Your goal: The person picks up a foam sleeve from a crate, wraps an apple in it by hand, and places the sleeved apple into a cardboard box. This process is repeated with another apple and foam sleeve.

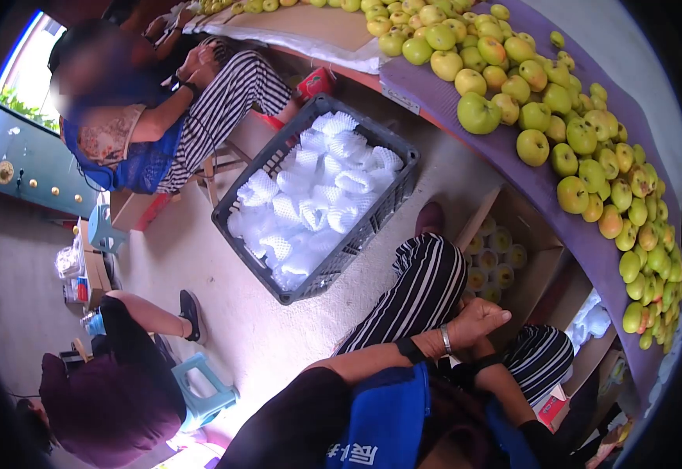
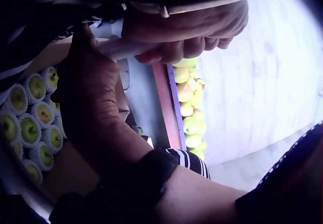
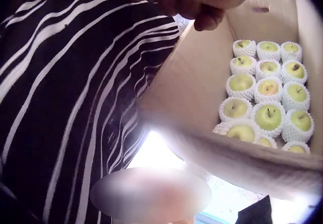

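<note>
In the head view my left hand (image 1: 477,316), with a metal bracelet and black band on its wrist, lies against my right hand (image 1: 477,349) above my lap. The left wrist view has the left hand (image 2: 186,32) across the top with fingers loosely bent, and the right hand (image 2: 93,93) below it. A pale blurred strip (image 2: 123,47) shows between them; I cannot tell what it is. Loosely bent fingers of a hand (image 3: 202,7) top the right wrist view. Beside my knees stands a cardboard box (image 3: 197,78) holding rows of apples (image 3: 267,117) in white foam nets.
A black crate (image 1: 349,262) full of white foam nets (image 1: 309,187) stands on the floor. Loose green-yellow apples (image 1: 532,144) cover the purple-edged table (image 1: 474,152). One person (image 1: 130,125) sits beyond the crate, another (image 1: 114,383) at the left near a blue stool (image 1: 208,391).
</note>
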Demonstrator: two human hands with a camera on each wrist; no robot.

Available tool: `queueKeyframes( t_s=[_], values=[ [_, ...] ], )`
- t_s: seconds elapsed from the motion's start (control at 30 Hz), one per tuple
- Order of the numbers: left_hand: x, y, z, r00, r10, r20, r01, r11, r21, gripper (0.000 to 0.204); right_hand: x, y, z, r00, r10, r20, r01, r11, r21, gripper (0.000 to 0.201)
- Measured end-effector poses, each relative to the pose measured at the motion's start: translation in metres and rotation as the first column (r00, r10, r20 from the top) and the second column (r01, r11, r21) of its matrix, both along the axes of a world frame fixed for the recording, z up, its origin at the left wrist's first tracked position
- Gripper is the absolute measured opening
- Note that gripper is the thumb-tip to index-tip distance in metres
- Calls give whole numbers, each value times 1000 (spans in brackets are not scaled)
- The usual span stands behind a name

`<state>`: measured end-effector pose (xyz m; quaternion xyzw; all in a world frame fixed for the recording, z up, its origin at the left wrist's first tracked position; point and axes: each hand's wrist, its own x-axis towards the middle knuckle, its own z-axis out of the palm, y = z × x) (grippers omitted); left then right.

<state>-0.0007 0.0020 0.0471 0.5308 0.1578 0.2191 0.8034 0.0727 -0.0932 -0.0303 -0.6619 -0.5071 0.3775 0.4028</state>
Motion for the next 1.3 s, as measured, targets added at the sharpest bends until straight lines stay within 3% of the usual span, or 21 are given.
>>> queueKeyframes(
  t_s=[0.13, 0.33, 0.4, 0.47, 0.5, 0.53, 0.6, 0.67, 0.73, 0.77, 0.8, 0.9, 0.97, 1.0, 1.07, 1.1, 1.13, 1.17, 1.2, 1.23, 1.3],
  values=[
    [1, -2, -2, 1000, 10, 24, -11, 1000, 27, 45, -3, 27, 5, 995, -84, 52, 86, 996, -36, 37],
    [0, -5, -4, 996, -70, 53, 75, 992, -102, 42, -2, 13, -2, 967, -204, 153, 214, 976, -49, 39],
    [2, -6, -7, 1000, 3, -18, -9, 942, -335, 38, -3, 21, -1, 953, -233, 194, 248, 967, -57, 39],
    [2, 0, -11, 995, -85, 44, 94, 959, -266, 29, 9, 5, -9, 935, -263, 237, 282, 958, -52, 40],
    [4, 1, -8, 996, 10, 88, 13, 965, -262, 25, 8, 1, -7, 917, -391, 83, 397, 914, -84, 35],
    [6, 1, -5, 986, 103, 130, -66, 963, -263, 23, 12, 0, -7, 913, -400, 81, 406, 911, -71, 35],
    [4, 7, -6, 990, 72, 118, -40, 967, -253, 23, 23, -8, -9, 907, -419, -45, 419, 908, -9, 25],
    [4, 0, -10, 1000, -2, -20, -1, 986, -164, 26, 28, -15, -13, 901, -434, 9, 434, 898, -67, 22],
    [6, -5, -17, 999, -39, -37, 32, 983, -181, 25, 32, -18, -13, 912, -391, 124, 407, 901, -150, 25],
    [7, -5, -23, 994, -53, -100, 41, 992, -118, 24, 31, -17, -1, 915, -334, 226, 391, 870, -299, 27],
    [7, -5, -28, 985, -58, -163, 50, 997, -51, 24, 31, -18, 3, 914, -338, 224, 395, 870, -297, 27],
    [7, -5, -40, 983, -14, -184, 14, 1000, 0, 20, 30, -16, 9, 923, -318, 217, 376, 868, -326, 28],
    [6, -1, -47, 983, 5, -186, 1, 999, 32, 14, 33, -11, 9, 924, -227, 308, 349, 831, -433, 32],
    [5, -1, -44, 964, 23, -267, -9, 998, 57, 12, 35, -9, 6, 929, -220, 297, 333, 848, -414, 32],
    [6, -1, -58, 966, 73, -247, -48, 993, 104, 13, 40, -13, -2, 927, -219, 305, 317, 891, -324, 34],
    [8, -1, -63, 946, 185, -266, -131, 969, 207, 13, 38, -13, 1, 929, -213, 302, 308, 899, -312, 34],
    [10, -1, -69, 945, 197, -262, -141, 966, 217, 13, 38, -15, 8, 839, -347, 418, 404, 913, -53, 29],
    [12, -1, -71, 921, 283, -267, -217, 943, 251, 16, 39, -16, 16, 722, -496, 483, 451, 866, 215, 24],
    [12, -1, -68, 893, 363, -267, -288, 915, 283, 18, 40, -16, 27, 722, -496, 482, 448, 866, 221, 24],
    [11, -2, -67, 847, 432, -310, -261, 846, 464, 21, 41, -13, 40, 832, -497, 245, 474, 867, 152, 19],
    [11, 4, -75, 853, 396, -340, -222, 864, 452, 21, 45, -12, 43, 871, -408, -274, 416, 909, -31, 9]
  ],
)
